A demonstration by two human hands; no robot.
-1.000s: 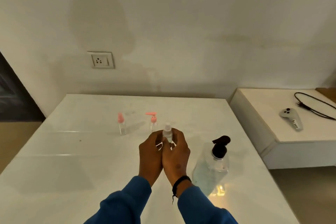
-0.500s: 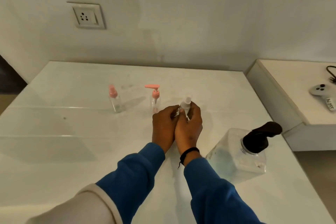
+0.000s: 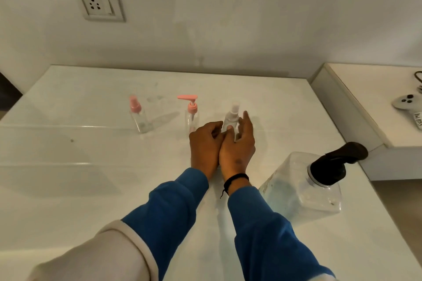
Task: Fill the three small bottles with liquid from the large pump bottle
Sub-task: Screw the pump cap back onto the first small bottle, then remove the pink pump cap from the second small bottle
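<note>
Three small bottles in a row on white table [image 3: 68, 189]; both hands at the rightmost one.
Pink-cap bottle [image 3: 138, 116] and pink-pump bottle [image 3: 191, 113] stand upright, left of the clear bottle [image 3: 231, 118]. Left hand [image 3: 205, 146] curled beside the clear bottle, grip hidden; right hand [image 3: 237, 146] fingers relaxed, spread around it, thumb at its side. Pump bottle [image 3: 308, 185] stands near right, black pump head, liquid inside.

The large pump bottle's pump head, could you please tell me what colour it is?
Black, on the large pump bottle; the head view shows it plainly.
</note>
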